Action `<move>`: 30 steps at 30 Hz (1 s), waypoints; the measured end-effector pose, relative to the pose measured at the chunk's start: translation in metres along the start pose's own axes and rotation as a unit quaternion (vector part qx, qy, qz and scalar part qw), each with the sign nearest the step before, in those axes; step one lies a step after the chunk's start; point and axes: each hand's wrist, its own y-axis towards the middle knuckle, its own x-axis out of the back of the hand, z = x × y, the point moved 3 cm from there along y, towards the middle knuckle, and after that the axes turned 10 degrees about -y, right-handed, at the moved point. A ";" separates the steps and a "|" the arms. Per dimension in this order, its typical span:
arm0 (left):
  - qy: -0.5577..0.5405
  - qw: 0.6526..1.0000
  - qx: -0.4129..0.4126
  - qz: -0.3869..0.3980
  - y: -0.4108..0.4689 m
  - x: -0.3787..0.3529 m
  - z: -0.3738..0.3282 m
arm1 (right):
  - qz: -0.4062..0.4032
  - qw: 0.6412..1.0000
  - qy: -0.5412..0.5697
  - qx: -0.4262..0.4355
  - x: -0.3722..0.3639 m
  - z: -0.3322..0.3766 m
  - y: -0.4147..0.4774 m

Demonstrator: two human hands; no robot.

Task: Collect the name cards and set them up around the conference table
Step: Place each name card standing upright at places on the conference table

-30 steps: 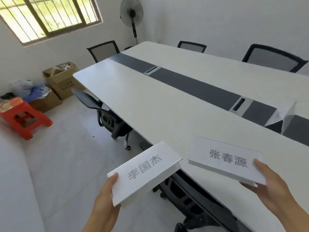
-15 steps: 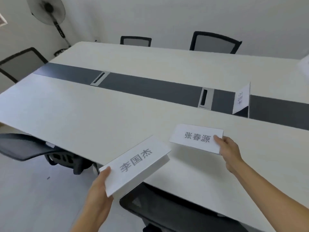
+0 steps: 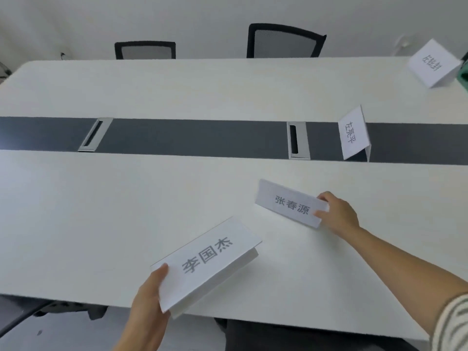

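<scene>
You are in the placing step. Your right hand point(image 3: 338, 214) pinches the right end of a name card point(image 3: 288, 203), thumb on the printed face and fingers curled behind. The card sits low over the near half of the bench point(image 3: 101, 211), but I cannot tell whether its bottom edge touches the surface. Your left hand point(image 3: 149, 297) grips a second card point(image 3: 207, 262) by its near corner, thumb on top and fingers underneath. That card is folded almost flat and juts out past the bench's near edge.

Two others are already out: a standing card point(image 3: 353, 134) on the dark strip point(image 3: 190, 135) down the middle, and a far card point(image 3: 431, 63) by the right far corner.

As I judge it, your next move is to spread the right card's flaps so it stands like a tent, square it to the near edge, and let go gently. Thin paper like this may slide or flop over. The left card will then likely need both hands to open, and a place further along.

As for containers, no box or tray is in view. The only hollows are the two cable slots point(image 3: 297, 140) in the strip, and they show dark openings with nothing visible inside.
</scene>
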 end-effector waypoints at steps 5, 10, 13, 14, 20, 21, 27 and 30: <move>0.020 1.000 0.005 -0.011 0.013 -0.018 -0.005 | -0.018 0.994 -0.106 0.027 -0.001 -0.002 0.038; -0.001 0.999 0.016 -0.043 0.022 -0.033 -0.006 | -0.101 0.958 -0.250 0.098 -0.005 0.024 0.037; -0.003 0.998 0.025 -0.064 0.026 -0.041 -0.004 | -0.045 0.941 -0.299 0.151 -0.030 0.042 0.030; -0.007 0.998 0.026 -0.065 0.026 -0.045 -0.004 | -0.044 0.938 -0.305 0.159 -0.033 0.045 0.035; -0.001 0.998 0.012 -0.068 0.026 -0.061 -0.005 | -0.049 0.938 -0.305 0.159 -0.015 0.060 0.103; -0.005 0.998 0.009 -0.069 0.026 -0.061 -0.005 | -0.052 0.936 -0.308 0.160 -0.012 0.060 0.112; -0.026 0.996 0.004 -0.089 0.025 -0.056 -0.003 | -0.064 0.931 -0.316 0.170 -0.003 0.060 0.134; -0.028 0.995 0.011 -0.092 0.023 -0.057 -0.001 | -0.068 0.929 -0.320 0.171 -0.005 0.058 0.132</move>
